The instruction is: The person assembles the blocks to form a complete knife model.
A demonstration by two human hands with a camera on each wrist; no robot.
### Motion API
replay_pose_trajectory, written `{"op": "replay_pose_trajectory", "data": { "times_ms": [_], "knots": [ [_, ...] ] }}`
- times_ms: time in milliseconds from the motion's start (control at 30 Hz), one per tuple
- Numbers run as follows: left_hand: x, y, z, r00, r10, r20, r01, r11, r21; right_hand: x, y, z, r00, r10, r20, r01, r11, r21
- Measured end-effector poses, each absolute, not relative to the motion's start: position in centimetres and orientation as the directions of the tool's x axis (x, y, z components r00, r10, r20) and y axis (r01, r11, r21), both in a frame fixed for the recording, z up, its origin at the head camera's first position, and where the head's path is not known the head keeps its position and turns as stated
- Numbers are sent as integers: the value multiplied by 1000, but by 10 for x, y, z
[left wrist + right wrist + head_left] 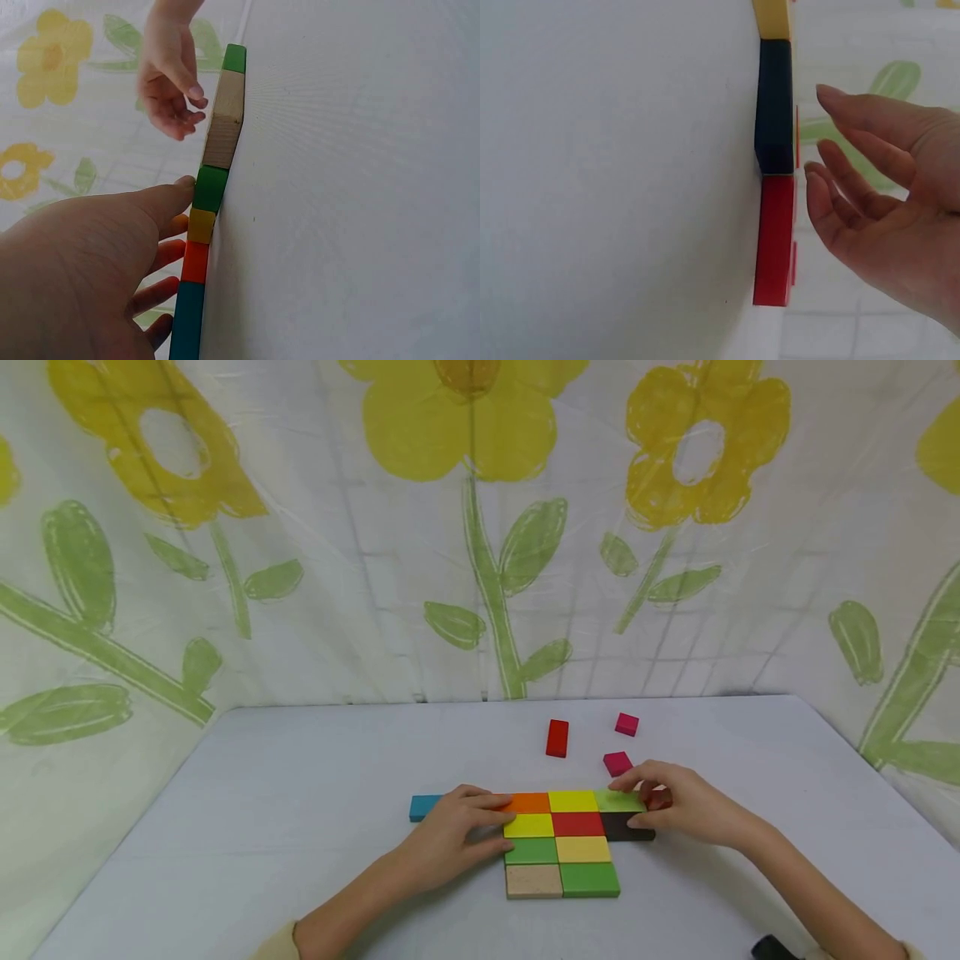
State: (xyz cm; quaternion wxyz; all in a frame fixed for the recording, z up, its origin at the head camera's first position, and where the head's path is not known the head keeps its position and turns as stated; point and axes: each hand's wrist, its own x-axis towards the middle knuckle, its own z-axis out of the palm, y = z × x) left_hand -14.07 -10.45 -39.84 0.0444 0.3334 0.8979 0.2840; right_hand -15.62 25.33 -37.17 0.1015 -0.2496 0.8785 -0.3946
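Note:
Flat colored blocks lie side by side in stepped rows on the table. My left hand (452, 839) rests its fingertips along the left side of the rows, by the orange block (528, 802), the yellow block (528, 825) and the green block (531, 851). Part of the teal block (423, 807) is hidden behind it. At the right end, my right hand (693, 802) is over the lime block (621, 801), the black block (624, 827) and a red block (774, 240). Its fingers bend loosely with nothing between them in the right wrist view.
Beyond the rows lie a loose red block (557, 738) and two small pink blocks, one far (627, 724) and one nearer the right hand (617, 764). A black object (772, 948) shows at the bottom right. A flower-patterned curtain (300, 643) hangs behind the table (247, 835).

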Motion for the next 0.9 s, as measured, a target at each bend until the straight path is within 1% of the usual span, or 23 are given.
{"op": "replay_pose_trajectory", "data": {
  "times_ms": [267, 400, 667, 900],
  "knots": [
    [-140, -105, -398, -772, 625, 113, 577, 616, 537, -173, 243, -363, -834, -550, 46, -410, 561, -719],
    [-141, -105, -399, -775, 623, 106, 571, 619, 539, -184, 235, -358, -834, -551, 36, -414, 582, -700],
    [-141, -105, -399, -779, 619, 98, 563, 622, 543, -208, 218, -350, -844, -536, -14, -369, 600, -710],
    [-143, -105, -400, -782, 616, 91, 556, 625, 547, -232, 206, -351, -859, -509, -60, -320, 624, -713]
  ]
}}
